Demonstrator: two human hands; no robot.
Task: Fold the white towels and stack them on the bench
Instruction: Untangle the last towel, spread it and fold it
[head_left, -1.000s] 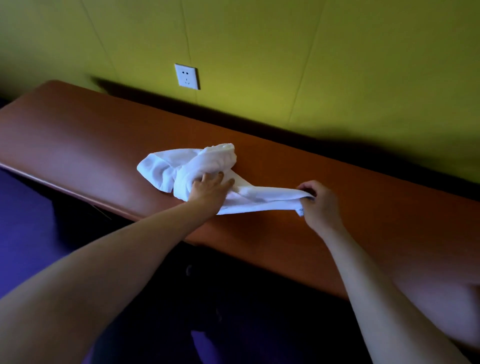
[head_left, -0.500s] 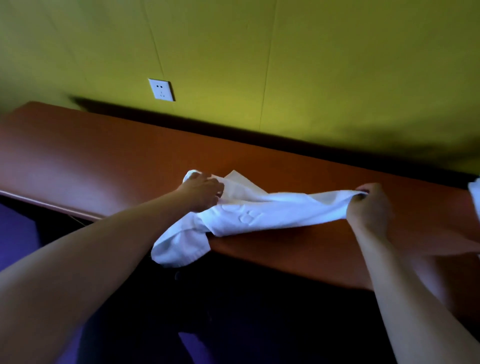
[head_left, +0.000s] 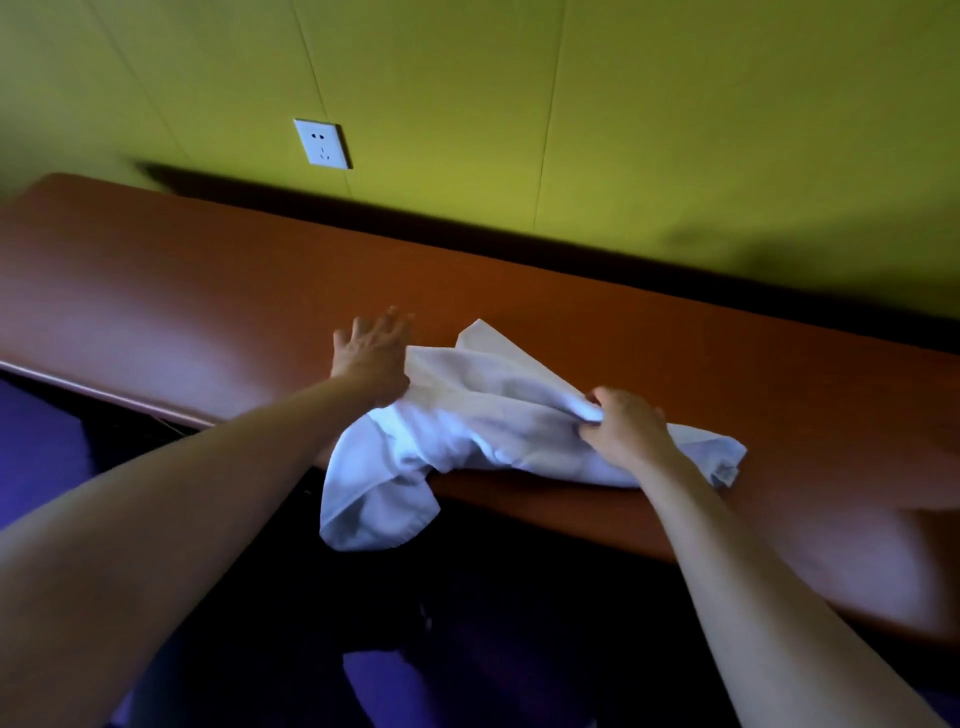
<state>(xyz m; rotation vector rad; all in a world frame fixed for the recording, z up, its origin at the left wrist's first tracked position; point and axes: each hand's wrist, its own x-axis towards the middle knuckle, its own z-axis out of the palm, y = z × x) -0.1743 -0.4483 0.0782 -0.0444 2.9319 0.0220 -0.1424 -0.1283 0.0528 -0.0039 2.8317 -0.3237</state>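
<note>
Far left, the brown bench (head_left: 156, 291) ran off toward its rounded left end, its near edge slanting down to the right. On the yellow-green wall (head_left: 675, 104) above it sat a white socket (head_left: 322, 144), well back from the action.

And there was the left hand (head_left: 371, 353), out over the bench near the middle of the near edge, fingers spread and straight, holding nothing! Its fingertips were blurred, so whether the palm pressed flat on the bench could not be told. The heel of that hand met the towel's left end.

The towel (head_left: 483, 415) itself, white and crumpled, lay along the near edge, unfolded. Its left part spilled over that edge and hung down in a loose fold in front of the bench. One pointed corner stuck up toward the wall, just right of the left hand.

Then the right hand (head_left: 623, 428), fingers curled, pinching a bunch of cloth at the towel's upper side, right of its middle. Beyond that hand the towel's right end lay flat on the bench, a corner poking out past the wrist.

The bench carried on rightward, blurred at the far right corner.
</note>
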